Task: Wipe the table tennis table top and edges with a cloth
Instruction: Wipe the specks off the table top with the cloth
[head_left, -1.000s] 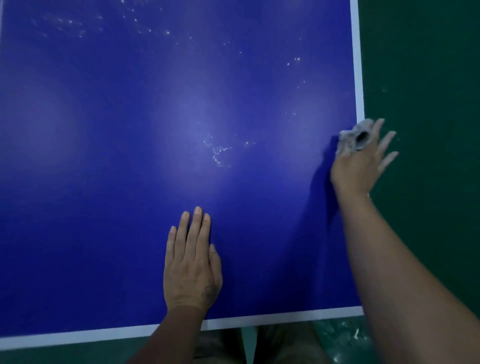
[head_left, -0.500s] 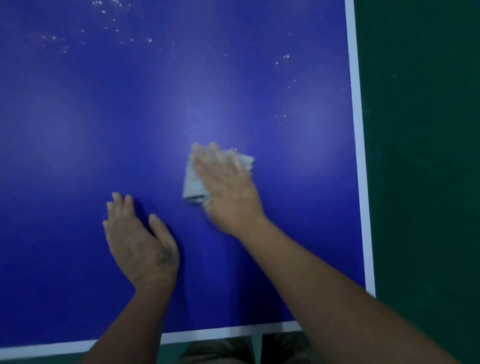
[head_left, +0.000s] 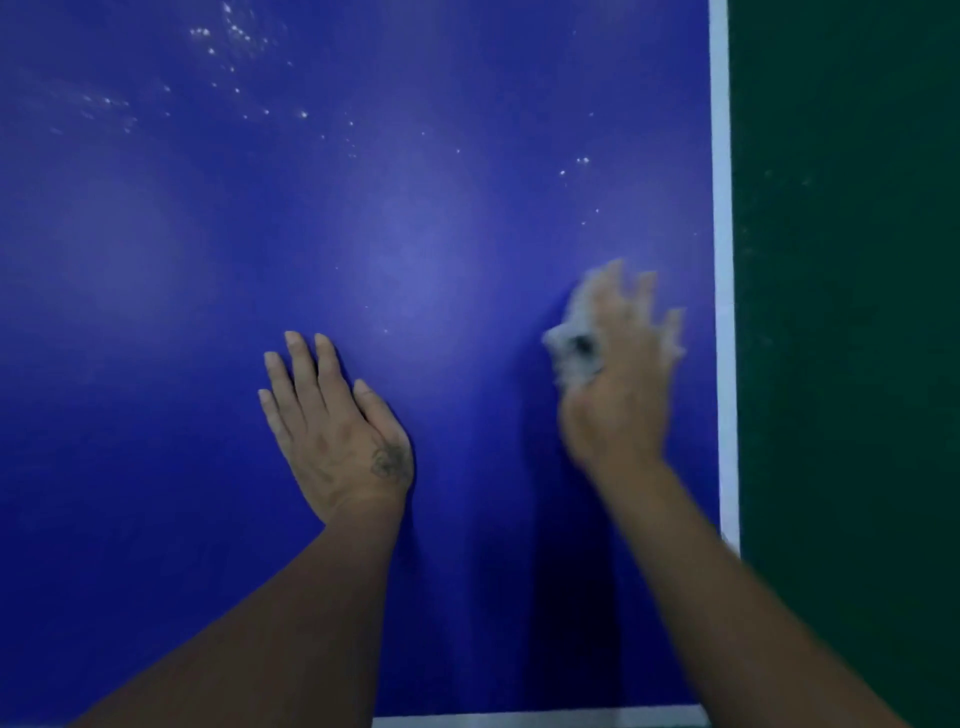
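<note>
My blurred right hand (head_left: 618, 400) presses a crumpled grey cloth (head_left: 574, 348) at 8 o'clock from its spread fingers; left hand (head_left: 337, 431) lies flat, fingers together.

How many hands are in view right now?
2. The left hand lies flat mid-table; the right hand, blurred, is on the cloth near the right white line.

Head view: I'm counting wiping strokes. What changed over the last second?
The right hand pressing the crumpled grey cloth swept from the white side line of the blue table tennis table to its middle, then back toward that line. The left hand stayed flat on the table.
</note>
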